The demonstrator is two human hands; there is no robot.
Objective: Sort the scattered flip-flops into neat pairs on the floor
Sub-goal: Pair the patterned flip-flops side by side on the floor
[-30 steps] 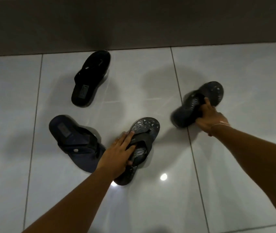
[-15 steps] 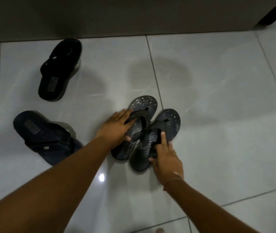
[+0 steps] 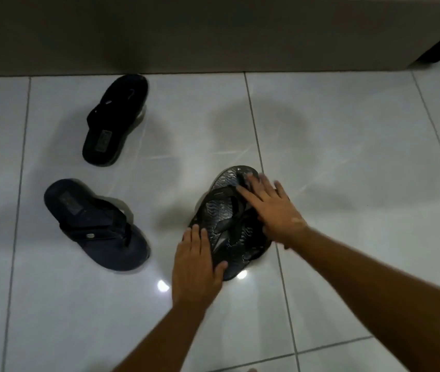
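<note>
1. We recorded 2 patterned grey flip-flops (image 3: 224,226) at about 4 o'clock from the middle of the view, pressed close together and partly overlapping, toes toward 1 o'clock; their edges merged in the dim light, so we could not separate them cleanly.
2. We noted the left hand (image 3: 196,264) at 6 o'clock of that pair, palm down, fingers loosely spread, thumb hooked over the near heel edge. It rested on the sole rather than gripping it.
3. We noted the right hand (image 3: 269,208) at 3 o'clock of the pair, blurred, flat and wide open, fingers splayed over the straps and toe area. Whether it pressed down or merely touched, we could not tell.
4. We listed 1 navy flip-flop (image 3: 95,224) at 9 o'clock of the pair, well apart from it, toe toward 5 o'clock, a small metal stud on its strap.
5. We listed 1 black flip-flop (image 3: 115,120) at 10 o'clock, near the wall (image 3: 213,33), heel toward 7 o'clock.
6. All 4 lay on the glossy white tiled floor (image 3: 347,157).
</note>
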